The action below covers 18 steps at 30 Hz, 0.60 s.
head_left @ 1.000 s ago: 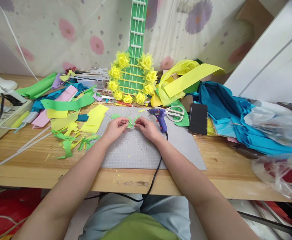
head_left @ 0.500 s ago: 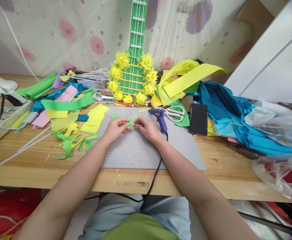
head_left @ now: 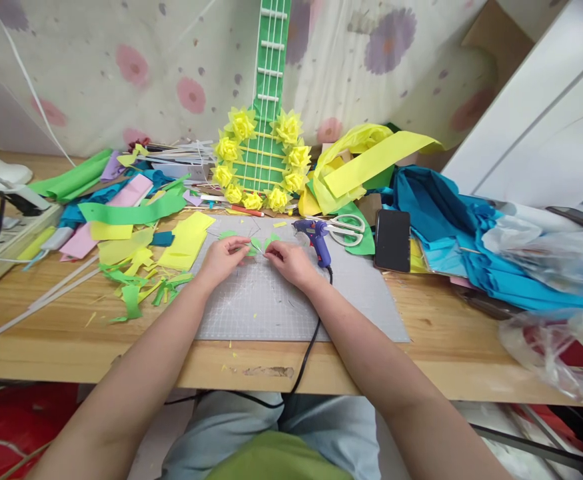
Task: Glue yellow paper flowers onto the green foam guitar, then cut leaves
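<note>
Both my hands meet over the grey cutting mat (head_left: 271, 313), their fingertips a short gap apart. My left hand (head_left: 225, 259) is closed in a pinch, and so is my right hand (head_left: 292, 261). Between them runs a thin pale wire (head_left: 256, 247), pinched at either end; its exact ends are hidden by the fingers. Small green paper leaves (head_left: 272, 239) lie just behind the fingertips, with a few fine dark wires near them. To the right of my right hand rests a purple glue gun (head_left: 320, 241), its black cord trailing over the mat's front edge.
Behind the mat stands a green paper guitar (head_left: 264, 157) ringed with yellow paper flowers. White-handled scissors (head_left: 346, 230) and a black phone (head_left: 392, 240) lie right. Coloured paper scraps (head_left: 136, 260) spread left; blue paper (head_left: 431, 200) and plastic bags crowd the far right.
The view has shifted slightly. Both hands stay over the same spot, still pinching, with the thin wire between them tilted a little differently.
</note>
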### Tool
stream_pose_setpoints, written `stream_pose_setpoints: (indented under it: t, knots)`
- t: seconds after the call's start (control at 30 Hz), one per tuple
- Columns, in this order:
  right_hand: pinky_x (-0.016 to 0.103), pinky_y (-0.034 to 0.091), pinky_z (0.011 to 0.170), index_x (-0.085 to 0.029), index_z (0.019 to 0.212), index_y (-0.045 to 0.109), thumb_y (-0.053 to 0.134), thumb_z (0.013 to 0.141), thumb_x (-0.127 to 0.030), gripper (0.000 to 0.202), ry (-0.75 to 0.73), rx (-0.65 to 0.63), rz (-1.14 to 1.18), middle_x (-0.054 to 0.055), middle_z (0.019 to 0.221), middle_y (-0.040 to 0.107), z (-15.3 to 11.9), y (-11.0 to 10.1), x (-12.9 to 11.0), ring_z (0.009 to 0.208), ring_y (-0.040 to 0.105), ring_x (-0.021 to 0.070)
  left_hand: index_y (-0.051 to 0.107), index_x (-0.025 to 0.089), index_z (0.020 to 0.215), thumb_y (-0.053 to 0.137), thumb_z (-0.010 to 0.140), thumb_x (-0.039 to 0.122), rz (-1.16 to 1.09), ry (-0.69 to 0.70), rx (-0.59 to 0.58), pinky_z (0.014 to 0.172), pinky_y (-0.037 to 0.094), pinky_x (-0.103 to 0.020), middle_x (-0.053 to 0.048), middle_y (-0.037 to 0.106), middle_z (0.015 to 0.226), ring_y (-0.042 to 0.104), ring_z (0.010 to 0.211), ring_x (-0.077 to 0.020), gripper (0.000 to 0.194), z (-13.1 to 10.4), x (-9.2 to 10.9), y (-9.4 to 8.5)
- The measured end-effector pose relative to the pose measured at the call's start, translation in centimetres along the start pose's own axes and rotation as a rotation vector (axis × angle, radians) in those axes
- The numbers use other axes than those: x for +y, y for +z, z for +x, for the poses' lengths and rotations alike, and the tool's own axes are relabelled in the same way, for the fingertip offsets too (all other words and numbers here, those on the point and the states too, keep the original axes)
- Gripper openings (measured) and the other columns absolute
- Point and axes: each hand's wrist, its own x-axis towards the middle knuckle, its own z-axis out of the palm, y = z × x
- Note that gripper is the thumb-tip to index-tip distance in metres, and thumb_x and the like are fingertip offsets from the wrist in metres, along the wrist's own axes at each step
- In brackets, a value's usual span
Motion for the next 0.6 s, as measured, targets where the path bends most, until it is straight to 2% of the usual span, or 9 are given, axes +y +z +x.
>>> stream_pose_setpoints:
  t: [0.07,0.13,0.27,0.37,0.47,0.6]
  knots:
    - [0.024,0.036,0.066,-0.018,0.082,0.059,0.050,0.084,-0.022,0.010,-0.015,-0.039,-0.061,0.004,0.080,0.065,-0.1,0.0,-0.2,0.072,0.055,0.0132,0.063,0.014,0.098,0.066,0.066,0.038,0.002,0.017,0.020,0.056,0.052,-0.028,-0.009,0.069,0.089,0.066,0.070,-0.0184,0.041,0.1,-0.1,-0.1]
    - [0.024,0.035,0.063,-0.017,0.083,0.059,0.049,0.084,-0.024,0.012,0.011,-0.048,-0.100,0.004,0.080,0.065,-0.2,0.0,-0.3,0.070,0.055,0.0134,0.062,0.014,0.100,0.065,0.067,0.038,0.008,0.038,0.099,0.057,0.052,-0.027,-0.009,0.068,0.091,0.065,0.072,-0.0177,0.040,0.5,-0.3,-0.3]
    - [0.025,0.034,0.060,-0.018,0.085,0.059,0.044,0.085,-0.027,0.018,0.206,0.017,-0.167,0.003,0.077,0.065,-0.1,-0.1,-0.5,0.068,0.057,0.0151,0.061,0.014,0.096,0.059,0.070,0.032,0.036,0.022,0.352,0.062,0.050,-0.029,-0.007,0.067,0.087,0.064,0.072,-0.0168,0.032,1.7,-1.0,-1.7]
    - [0.026,0.036,0.061,-0.018,0.089,0.059,0.042,0.086,-0.028,0.020,0.324,0.025,-0.245,0.005,0.078,0.067,0.0,-0.2,-0.6,0.071,0.060,0.0175,0.062,0.016,0.090,0.058,0.069,0.026,0.228,0.038,0.495,0.071,0.048,-0.030,-0.004,0.066,0.082,0.061,0.073,-0.0158,0.024,2.4,-1.6,-3.1]
    - [0.027,0.038,0.064,-0.017,0.092,0.058,0.040,0.087,-0.028,0.021,0.365,-0.003,-0.314,0.008,0.080,0.067,0.1,-0.2,-0.7,0.075,0.061,0.0198,0.063,0.019,0.088,0.057,0.069,0.023,0.436,0.052,0.536,0.074,0.045,-0.031,-0.003,0.066,0.081,0.058,0.074,-0.0166,0.021,2.6,-1.7,-3.7]
    - [0.028,0.041,0.065,-0.017,0.093,0.058,0.041,0.086,-0.027,0.021,0.380,0.000,-0.371,0.010,0.084,0.067,0.2,0.1,-0.6,0.078,0.063,0.0219,0.063,0.019,0.091,0.057,0.068,0.020,0.618,0.134,0.471,0.080,0.042,-0.035,-0.005,0.066,0.085,0.056,0.082,-0.0208,0.023,2.6,-1.5,-3.4]
